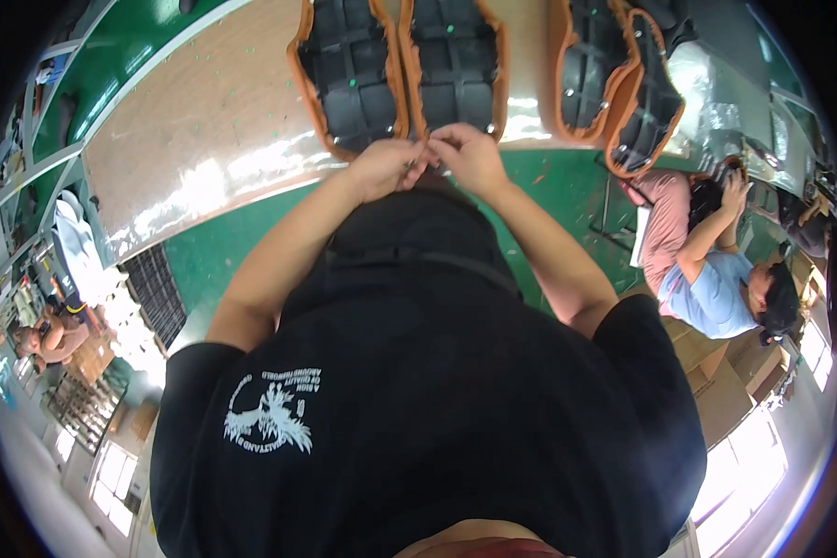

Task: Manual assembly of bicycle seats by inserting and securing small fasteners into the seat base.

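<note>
My left hand and my right hand meet at the near edge of the worktable, fingertips pinched together. Whatever lies between the fingers is too small to make out. Just beyond them, side by side, lie two shaped black pieces with orange-brown rims: a left piece and a right piece. Black straps cross each in a grid, dotted with small pale and green spots. Both hands are close to the near ends of these pieces, where the two rims come together.
The pale worktable stretches to the left, scattered with green specks. Farther right lie two similar rimmed pieces, one beside another. A co-worker in a light blue shirt sits at the right. Cardboard boxes stand behind that person.
</note>
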Tool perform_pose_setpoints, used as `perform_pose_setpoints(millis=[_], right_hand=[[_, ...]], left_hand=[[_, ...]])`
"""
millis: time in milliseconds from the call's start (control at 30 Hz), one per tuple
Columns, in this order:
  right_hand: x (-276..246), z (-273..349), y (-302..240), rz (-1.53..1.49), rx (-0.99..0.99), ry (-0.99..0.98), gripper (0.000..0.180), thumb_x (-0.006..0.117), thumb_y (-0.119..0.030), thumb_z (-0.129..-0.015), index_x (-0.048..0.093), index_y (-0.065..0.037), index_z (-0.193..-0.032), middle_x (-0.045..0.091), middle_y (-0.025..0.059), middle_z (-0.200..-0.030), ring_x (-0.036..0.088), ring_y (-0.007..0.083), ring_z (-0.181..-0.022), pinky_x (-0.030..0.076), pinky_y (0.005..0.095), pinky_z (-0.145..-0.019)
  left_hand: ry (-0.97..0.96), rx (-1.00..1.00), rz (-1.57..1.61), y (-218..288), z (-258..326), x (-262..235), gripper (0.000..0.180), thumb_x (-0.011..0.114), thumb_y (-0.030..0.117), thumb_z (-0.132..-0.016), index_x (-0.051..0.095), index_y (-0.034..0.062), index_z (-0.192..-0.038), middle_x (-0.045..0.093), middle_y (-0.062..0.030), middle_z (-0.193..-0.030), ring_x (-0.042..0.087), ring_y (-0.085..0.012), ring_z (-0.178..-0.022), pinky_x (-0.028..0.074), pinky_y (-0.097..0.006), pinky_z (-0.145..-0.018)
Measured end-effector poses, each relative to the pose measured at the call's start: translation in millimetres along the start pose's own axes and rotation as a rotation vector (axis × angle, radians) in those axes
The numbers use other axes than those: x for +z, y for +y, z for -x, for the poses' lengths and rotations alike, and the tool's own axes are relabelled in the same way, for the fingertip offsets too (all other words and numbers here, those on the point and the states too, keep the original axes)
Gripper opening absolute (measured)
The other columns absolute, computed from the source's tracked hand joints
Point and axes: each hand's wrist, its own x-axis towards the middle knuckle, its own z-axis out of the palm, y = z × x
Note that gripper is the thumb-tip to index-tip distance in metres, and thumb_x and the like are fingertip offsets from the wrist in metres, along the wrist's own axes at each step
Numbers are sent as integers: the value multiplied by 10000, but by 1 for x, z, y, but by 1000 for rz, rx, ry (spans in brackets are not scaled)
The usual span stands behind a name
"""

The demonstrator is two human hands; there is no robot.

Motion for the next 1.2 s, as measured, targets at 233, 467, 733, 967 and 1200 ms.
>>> perform_pose_setpoints(millis=[233, 467, 733, 967, 1200], right_hand=[[4, -29, 11, 905, -551, -263, 112, 606, -168, -827, 662, -73, -847, 636, 118, -903, 637, 303, -911, 540, 409, -817], [0, -36, 5, 1120, -716, -447, 162, 657, -198, -797, 646, -60, -881, 633, 94, -908, 652, 270, -906, 553, 367, -798], [1, -63, 1, 1226, -621, -607, 317, 725, -297, -765, 699, -24, -924, 701, 141, -967, 697, 314, -927, 574, 399, -796], [15, -66, -22, 1131, -622, -771, 243, 606, -252, -885, 658, -30, -969, 665, 155, -984, 652, 335, -1005, 520, 466, -897], [-12, -75, -24, 1101, -849, -990, 245, 557, -252, -933, 643, -32, -999, 635, 112, -1005, 622, 291, -1001, 517, 407, -889]], left_hand=[[102, 109, -45, -17, 9, -35, 180, 583, 203, -1025, 680, 54, -995, 632, -12, -776, 583, -122, -671, 468, -265, -615], [83, 124, 16, -21, 25, -51, 203, 554, 175, -1044, 659, 33, -1143, 671, -26, -902, 638, -136, -779, 544, -286, -725], [127, 87, -45, -7, 34, -48, 215, 626, 267, -1022, 682, 61, -1041, 581, 38, -746, 535, -86, -618, 475, -246, -605], [73, 224, -3, -18, 47, -63, 222, 706, 239, -966, 722, 28, -1033, 564, 13, -690, 529, -96, -614, 424, -250, -549], [169, 164, -25, -32, 35, -60, 175, 687, 212, -976, 731, 45, -945, 582, 17, -706, 550, -92, -596, 459, -233, -544]])
